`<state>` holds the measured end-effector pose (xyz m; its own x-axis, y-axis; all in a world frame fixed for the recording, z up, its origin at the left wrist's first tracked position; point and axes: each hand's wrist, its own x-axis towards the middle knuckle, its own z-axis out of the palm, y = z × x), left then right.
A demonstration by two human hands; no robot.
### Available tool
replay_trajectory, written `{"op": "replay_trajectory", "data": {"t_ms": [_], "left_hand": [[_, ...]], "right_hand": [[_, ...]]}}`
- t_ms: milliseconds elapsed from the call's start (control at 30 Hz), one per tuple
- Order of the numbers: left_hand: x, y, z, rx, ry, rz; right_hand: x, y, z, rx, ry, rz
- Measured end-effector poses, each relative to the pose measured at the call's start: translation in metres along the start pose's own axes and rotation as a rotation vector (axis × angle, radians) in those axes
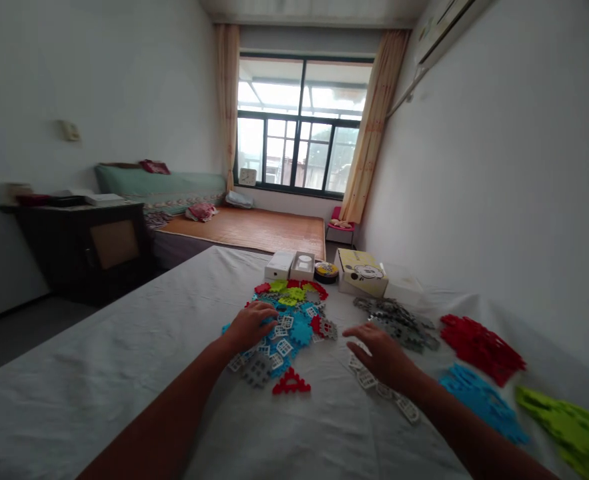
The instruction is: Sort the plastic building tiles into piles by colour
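Note:
A mixed heap of flat plastic building tiles (pixel 294 317) in blue, red, green, grey and white lies on the white-covered table (pixel 124 360). My left hand (pixel 251 325) rests on the heap's left side with fingers curled over some pieces; what it grips is hidden. My right hand (pixel 381 353) hovers flat with fingers spread just right of the heap, over a few white tiles (pixel 367 380). A red triangular tile (pixel 291 383) lies alone between my forearms.
Sorted piles sit to the right: grey (pixel 399 323), red (pixel 479 347), blue (pixel 479 400), green (pixel 569 427). Small boxes (pixel 294 265), a tape roll (pixel 326 271) and a yellow-white box (pixel 361 273) line the table's far edge. A bed and a dark cabinet stand beyond.

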<state>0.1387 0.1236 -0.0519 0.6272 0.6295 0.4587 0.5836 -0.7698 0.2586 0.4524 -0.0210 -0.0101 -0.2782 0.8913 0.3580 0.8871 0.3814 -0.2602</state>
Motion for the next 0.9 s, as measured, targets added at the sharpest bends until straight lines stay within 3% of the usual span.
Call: {"op": "replay_trajectory", "data": {"t_ms": [100, 233, 333, 433, 533, 700, 800, 900], "left_hand": [[-0.004, 0.006, 0.001, 0.064, -0.065, 0.018], [-0.005, 0.014, 0.001, 0.119, -0.113, 0.010], [-0.005, 0.015, 0.001, 0.147, -0.115, -0.006], [-0.006, 0.011, 0.001, 0.170, -0.095, -0.032], [-0.006, 0.008, -0.001, 0.173, -0.076, -0.064], [-0.006, 0.009, -0.006, 0.152, -0.075, -0.105], [-0.006, 0.010, -0.006, 0.122, -0.056, -0.124], [-0.005, 0.008, -0.005, 0.088, -0.021, -0.115]], "right_hand": [[0.057, -0.024, 0.029, 0.013, -0.025, -0.092], [0.123, -0.035, 0.063, -0.063, 0.053, -0.055], [0.148, -0.042, 0.087, -0.084, 0.068, -0.030], [0.154, -0.048, 0.099, -0.076, 0.073, -0.008], [0.151, -0.050, 0.094, -0.052, 0.109, 0.012], [0.119, -0.030, 0.058, 0.014, 0.173, 0.040], [0.069, 0.006, 0.029, 0.153, 0.214, 0.190], [-0.008, 0.069, -0.012, 0.237, 0.335, 0.417]]}}
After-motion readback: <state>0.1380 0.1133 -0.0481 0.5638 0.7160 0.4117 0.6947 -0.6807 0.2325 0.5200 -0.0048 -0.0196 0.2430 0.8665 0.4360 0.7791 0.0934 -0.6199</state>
